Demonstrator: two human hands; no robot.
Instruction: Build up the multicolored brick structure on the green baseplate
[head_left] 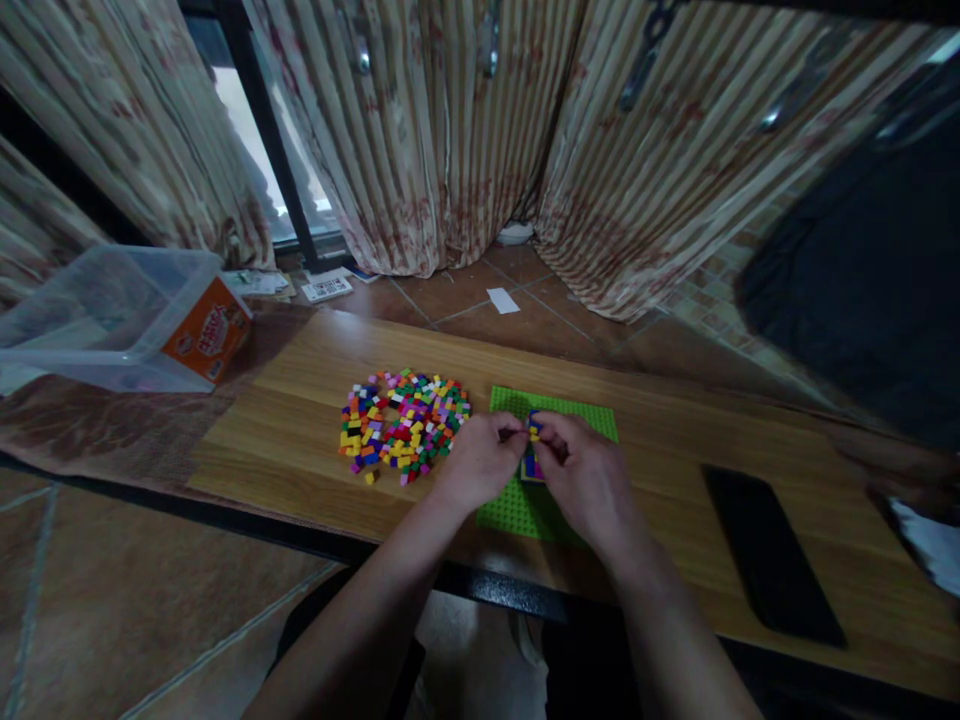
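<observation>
A green studded baseplate (517, 515) lies on the wooden table, partly hidden under my hands. On it stands a small build of blue, purple and yellow toy bricks (532, 468), mostly covered by fingers. My left hand (484, 462) is closed in a pinch at the build's left side; what its fingertips hold is too small to make out. From the right, my right hand (589, 475) closes thumb and fingers around small blue and yellow bricks (534, 425) over the plate. Left of the plate spreads a pile of loose multicoloured bricks (412, 425).
A black phone-like slab (772, 555) lies on the table (660, 500) at right. At far left stands a clear plastic bin (112, 330) with an orange label. Striped curtains (420, 140) hang behind the table, and a dark cloth shape (862, 270) is at right.
</observation>
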